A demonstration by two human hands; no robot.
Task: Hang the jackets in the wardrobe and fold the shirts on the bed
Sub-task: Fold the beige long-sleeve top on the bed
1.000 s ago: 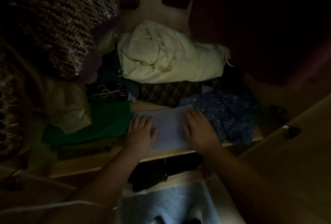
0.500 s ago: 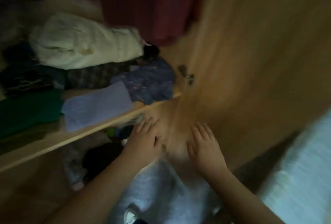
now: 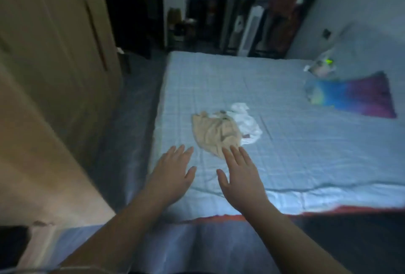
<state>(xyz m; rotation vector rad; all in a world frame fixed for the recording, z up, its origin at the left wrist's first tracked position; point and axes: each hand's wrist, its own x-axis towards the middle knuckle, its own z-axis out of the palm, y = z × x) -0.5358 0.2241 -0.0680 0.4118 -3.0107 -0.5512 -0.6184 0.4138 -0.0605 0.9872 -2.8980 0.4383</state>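
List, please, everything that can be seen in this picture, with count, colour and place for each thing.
bed: one, pale blue checked sheet, fills the middle and right
beige garment: one, crumpled, on the bed just beyond the hands
white garment: one, crumpled, touching the beige garment on its right
multicoloured cloth: one, blue to purple, far right of the bed
wardrobe: one, light brown wood, along the left
tall white appliance: one, standing beyond the bed; blurred
dark rack with clothes: one, against the far wall
left hand: one, open, fingers straight, over the near part of the bed
right hand: one, open, fingertips at the beige garment's near edge
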